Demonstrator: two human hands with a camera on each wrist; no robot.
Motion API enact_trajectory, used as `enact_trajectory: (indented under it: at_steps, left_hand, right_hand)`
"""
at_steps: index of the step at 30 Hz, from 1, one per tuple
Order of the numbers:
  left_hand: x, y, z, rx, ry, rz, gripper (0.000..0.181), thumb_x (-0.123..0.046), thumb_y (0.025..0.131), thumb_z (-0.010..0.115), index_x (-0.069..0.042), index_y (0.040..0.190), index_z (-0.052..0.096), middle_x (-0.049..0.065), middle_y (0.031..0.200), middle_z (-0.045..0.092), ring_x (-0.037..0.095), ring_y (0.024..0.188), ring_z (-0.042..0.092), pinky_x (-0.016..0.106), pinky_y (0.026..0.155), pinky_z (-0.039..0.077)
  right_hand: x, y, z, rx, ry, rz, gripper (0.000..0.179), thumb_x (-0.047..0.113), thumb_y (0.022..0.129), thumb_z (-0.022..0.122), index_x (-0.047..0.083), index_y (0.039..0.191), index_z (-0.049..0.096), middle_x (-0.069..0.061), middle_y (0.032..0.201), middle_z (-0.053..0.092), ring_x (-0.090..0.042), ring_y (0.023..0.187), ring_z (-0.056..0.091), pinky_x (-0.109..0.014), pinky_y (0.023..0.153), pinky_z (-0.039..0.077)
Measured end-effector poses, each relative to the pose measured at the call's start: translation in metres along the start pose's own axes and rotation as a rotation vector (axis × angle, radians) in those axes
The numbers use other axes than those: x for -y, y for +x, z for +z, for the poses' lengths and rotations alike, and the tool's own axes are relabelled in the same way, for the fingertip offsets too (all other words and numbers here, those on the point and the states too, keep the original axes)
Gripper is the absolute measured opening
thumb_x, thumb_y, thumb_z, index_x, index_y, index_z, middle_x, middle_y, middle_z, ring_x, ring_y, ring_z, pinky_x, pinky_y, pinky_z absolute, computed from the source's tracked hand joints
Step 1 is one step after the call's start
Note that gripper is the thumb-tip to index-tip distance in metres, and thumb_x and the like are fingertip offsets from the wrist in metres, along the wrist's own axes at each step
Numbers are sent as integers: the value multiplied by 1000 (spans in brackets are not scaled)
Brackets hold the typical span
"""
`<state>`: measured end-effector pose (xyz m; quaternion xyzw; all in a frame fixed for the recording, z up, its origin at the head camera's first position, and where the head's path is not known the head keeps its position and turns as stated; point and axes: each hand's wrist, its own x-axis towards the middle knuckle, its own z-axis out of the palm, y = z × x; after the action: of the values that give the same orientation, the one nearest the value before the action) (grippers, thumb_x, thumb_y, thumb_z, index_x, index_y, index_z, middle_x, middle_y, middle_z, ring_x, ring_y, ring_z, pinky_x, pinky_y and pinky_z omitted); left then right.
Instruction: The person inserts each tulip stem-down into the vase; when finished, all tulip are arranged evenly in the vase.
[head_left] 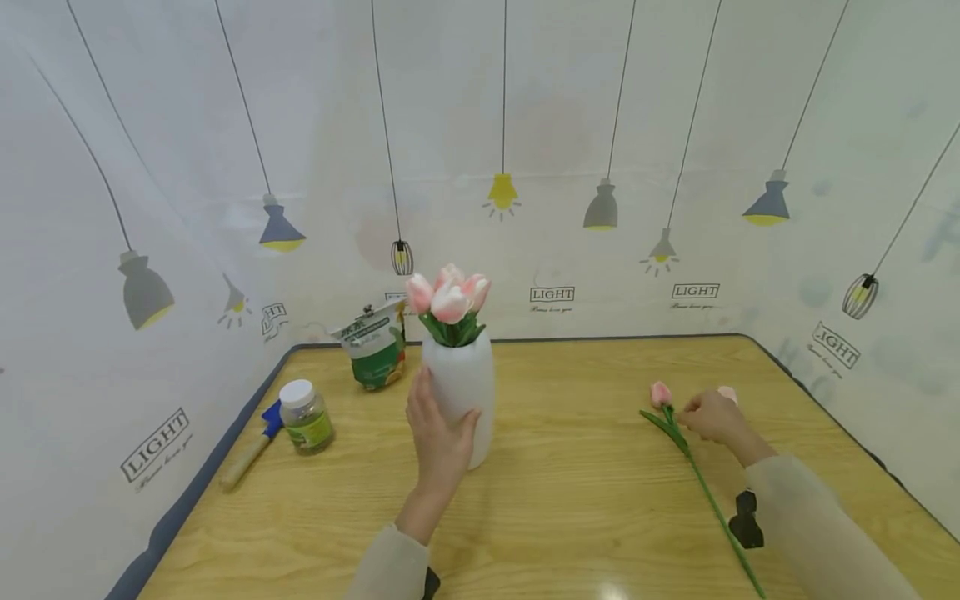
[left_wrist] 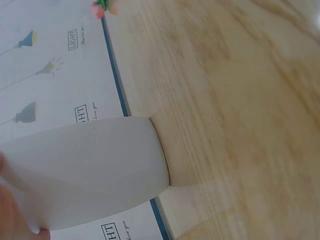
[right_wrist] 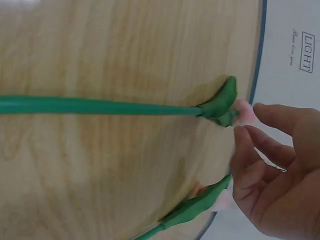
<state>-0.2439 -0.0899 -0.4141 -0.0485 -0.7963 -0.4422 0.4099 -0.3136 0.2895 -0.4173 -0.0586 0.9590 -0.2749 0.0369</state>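
My left hand (head_left: 438, 433) holds a white vase (head_left: 472, 392) by its side, fingers and thumb spread around it. Pink and white tulips (head_left: 450, 296) with green leaves stand in the vase's mouth. In the left wrist view the vase (left_wrist: 95, 170) shows its base at the wooden tabletop, with fingertips at its upper end. At the right, my right hand (head_left: 716, 417) reaches to a long-stemmed pink tulip (head_left: 697, 471). In the right wrist view its thumb and forefinger stand slightly apart right at the bloom (right_wrist: 244, 112). A second tulip (right_wrist: 195, 205) lies beside it, its bloom partly behind the hand.
On the left stand a white-capped jar (head_left: 306, 421) and a green and white pouch (head_left: 377, 350). A blue-headed tool with a wooden handle (head_left: 247, 462) lies by the jar. A lamp-printed cloth (head_left: 555, 242) surrounds the wooden table (head_left: 570, 500).
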Motion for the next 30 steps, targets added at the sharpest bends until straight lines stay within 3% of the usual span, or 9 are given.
enact_trajectory:
  at_steps: [4, 7, 12, 23, 27, 30]
  left_hand:
    - [1, -1, 0, 5, 5, 2, 91, -11, 68, 75, -13, 139, 17, 17, 137, 27, 37, 123, 29, 59, 93, 33]
    - [1, 0, 1, 3, 1, 4, 91, -11, 68, 74, -13, 139, 17, 17, 137, 27, 36, 124, 29, 59, 94, 33]
    - [0, 0, 1, -6, 2, 14, 91, -11, 68, 75, -12, 139, 18, 18, 137, 28, 37, 123, 30, 59, 94, 33]
    - [2, 0, 1, -4, -1, 22, 92, -10, 68, 75, -13, 139, 17, 18, 136, 27, 37, 123, 29, 59, 94, 33]
    - [2, 0, 1, -7, 2, 23, 93, -10, 68, 75, -13, 140, 17, 18, 136, 28, 37, 123, 30, 60, 93, 33]
    - [2, 0, 1, -11, 7, 19, 93, -11, 67, 76, -13, 139, 17, 18, 136, 29, 37, 123, 30, 59, 93, 33]
  right_hand:
    - [-25, -5, 13, 75, 84, 73, 23, 20, 79, 61, -3, 81, 62, 2, 51, 49, -6, 41, 38, -19, 39, 34]
    - [-32, -5, 20, 48, 87, 89, 23, 21, 77, 64, -2, 75, 62, 4, 48, 49, -5, 41, 40, -20, 40, 36]
    - [-33, -5, 24, 29, 99, 132, 26, 19, 72, 67, -5, 81, 65, 1, 58, 58, -7, 48, 51, -22, 45, 43]
    - [-24, -6, 28, 123, 325, 283, 16, 12, 70, 65, 8, 65, 51, 4, 54, 50, -7, 45, 49, -19, 43, 41]
    - [-22, -7, 27, 193, 382, 265, 17, 11, 74, 65, 8, 62, 53, 5, 48, 50, -3, 41, 47, -15, 41, 38]
    - [-19, -6, 25, 259, 431, 228, 13, 11, 78, 62, 2, 68, 59, 6, 47, 51, -2, 42, 46, -13, 42, 37]
